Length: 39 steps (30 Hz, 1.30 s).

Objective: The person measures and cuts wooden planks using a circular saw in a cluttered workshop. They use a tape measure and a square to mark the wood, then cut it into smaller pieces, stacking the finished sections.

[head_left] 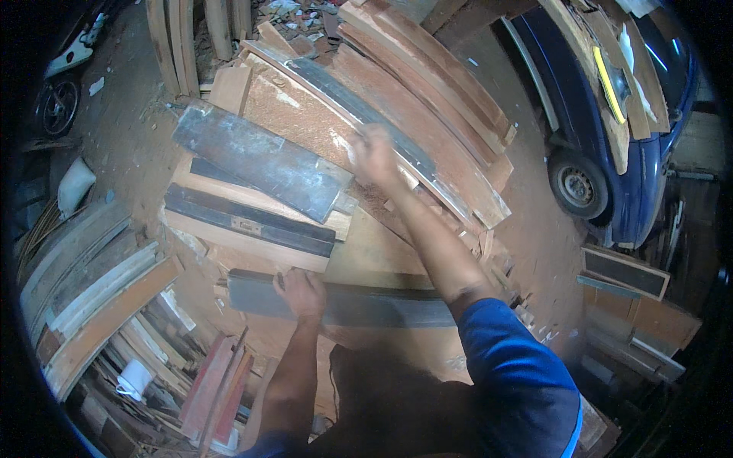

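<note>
A long dark-grey board (382, 307) lies crosswise in front of my body. My left hand (301, 294) is on it with fingers curled over its far edge, closed on the board. My right hand (372, 156) reaches forward across the work area, smeared by motion. It is beside a long pale-edged plank with a dark strip (343, 91), over wood dust, and its fingers are too blurred to read. To its left lies a scuffed grey flat panel (259, 156), tilted across other boards. Nearer me sits a dark-faced plank (244, 221) with a pale wooden edge.
Thick reddish planks (435, 69) are stacked at the far right of the work area. A blue car (611, 153) stands right, with boards and a yellow-edged tool (611, 84) on it. Scrap timber (114, 298) and a white mug (134, 379) are at left.
</note>
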### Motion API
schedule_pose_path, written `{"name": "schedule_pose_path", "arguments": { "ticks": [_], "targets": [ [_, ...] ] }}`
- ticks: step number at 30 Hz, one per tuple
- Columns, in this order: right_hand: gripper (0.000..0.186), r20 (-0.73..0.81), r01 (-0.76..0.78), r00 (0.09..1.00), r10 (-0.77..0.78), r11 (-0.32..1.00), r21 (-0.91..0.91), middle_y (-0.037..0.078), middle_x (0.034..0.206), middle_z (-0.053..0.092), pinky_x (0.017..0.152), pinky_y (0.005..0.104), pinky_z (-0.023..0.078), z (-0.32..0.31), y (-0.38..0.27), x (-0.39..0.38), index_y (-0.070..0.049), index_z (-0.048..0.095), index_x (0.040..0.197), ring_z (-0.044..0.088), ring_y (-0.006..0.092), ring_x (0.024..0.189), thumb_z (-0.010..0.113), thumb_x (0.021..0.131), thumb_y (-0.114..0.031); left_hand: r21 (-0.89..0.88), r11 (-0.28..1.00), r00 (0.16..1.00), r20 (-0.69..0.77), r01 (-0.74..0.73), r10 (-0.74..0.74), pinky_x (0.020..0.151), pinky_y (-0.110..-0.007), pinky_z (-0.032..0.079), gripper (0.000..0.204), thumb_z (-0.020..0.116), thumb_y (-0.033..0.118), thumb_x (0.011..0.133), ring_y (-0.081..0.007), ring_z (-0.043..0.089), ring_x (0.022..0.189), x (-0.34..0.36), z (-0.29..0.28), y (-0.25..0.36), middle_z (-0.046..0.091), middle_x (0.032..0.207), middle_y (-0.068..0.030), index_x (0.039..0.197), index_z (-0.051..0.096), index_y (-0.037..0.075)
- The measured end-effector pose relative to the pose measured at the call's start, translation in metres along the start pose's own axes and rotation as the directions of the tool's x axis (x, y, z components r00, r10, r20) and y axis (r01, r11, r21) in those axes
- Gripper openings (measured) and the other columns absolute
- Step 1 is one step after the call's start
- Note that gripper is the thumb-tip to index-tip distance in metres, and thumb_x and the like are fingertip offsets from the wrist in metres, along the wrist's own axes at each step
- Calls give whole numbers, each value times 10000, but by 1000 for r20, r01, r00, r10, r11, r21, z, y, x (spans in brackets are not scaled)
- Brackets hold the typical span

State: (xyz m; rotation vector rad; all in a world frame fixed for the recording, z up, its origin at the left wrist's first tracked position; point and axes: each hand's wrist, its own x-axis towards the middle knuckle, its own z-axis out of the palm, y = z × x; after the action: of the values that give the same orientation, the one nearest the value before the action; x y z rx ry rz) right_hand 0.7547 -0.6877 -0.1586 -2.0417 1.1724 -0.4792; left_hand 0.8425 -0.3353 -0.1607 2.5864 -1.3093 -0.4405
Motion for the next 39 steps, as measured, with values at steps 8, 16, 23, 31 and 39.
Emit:
{"name": "schedule_pose_path", "arguments": {
  "ticks": [8, 16, 23, 31, 39],
  "targets": [
    [876, 308, -147, 898, 314, 873, -465, 292, 1443, 524, 1127, 429, 432, -104, 117, -67, -21, 392, 1531, 541, 397, 1337, 766, 755, -173, -35, 998, 997, 57, 52, -49, 1168, -625, 227, 235, 526, 262, 942, -372, 579, 1085, 2, -8, 6, 604, 980, -158, 1010, 603, 50],
    [708, 330, -468, 839, 433, 883, 31, 169, 1326, 632, 1067, 371, 447, -154, 166, -59, 2, 523, 1440, 606, 260, 1199, 812, 869, -301, -38, 999, 1000, 25, 11, -10, 1177, -610, 230, 197, 564, 226, 922, -354, 587, 1077, 8, -18, 9, 604, 956, -142, 1008, 604, 53],
    [568, 336, -424, 846, 414, 905, -47, 155, 1195, 720, 993, 395, 485, -182, 112, -55, -7, 639, 1312, 661, 266, 1127, 785, 897, -366, -34, 998, 997, 68, 45, -43, 1169, -608, 245, 203, 563, 220, 923, -356, 586, 1103, 7, -16, 11, 623, 986, -135, 1023, 612, 50],
    [647, -16, -33, 999, 30, 797, -603, 238, 1249, 635, 968, 520, 470, -105, 57, -182, -98, 535, 1459, 599, 403, 1076, 679, 829, -74, -7, 998, 995, 81, 62, -62, 1182, -584, 251, 168, 597, 237, 904, -304, 610, 1093, 11, -28, 20, 661, 997, -99, 996, 654, 108],
    [629, -22, -43, 999, 37, 818, -574, 244, 1332, 585, 997, 515, 460, -89, 28, -194, -110, 501, 1480, 573, 413, 1119, 670, 874, -98, -45, 996, 991, 111, 78, -73, 1180, -607, 233, 252, 585, 261, 908, -364, 594, 1077, 8, -23, 17, 648, 983, -156, 1022, 626, 39]
  ]
}}
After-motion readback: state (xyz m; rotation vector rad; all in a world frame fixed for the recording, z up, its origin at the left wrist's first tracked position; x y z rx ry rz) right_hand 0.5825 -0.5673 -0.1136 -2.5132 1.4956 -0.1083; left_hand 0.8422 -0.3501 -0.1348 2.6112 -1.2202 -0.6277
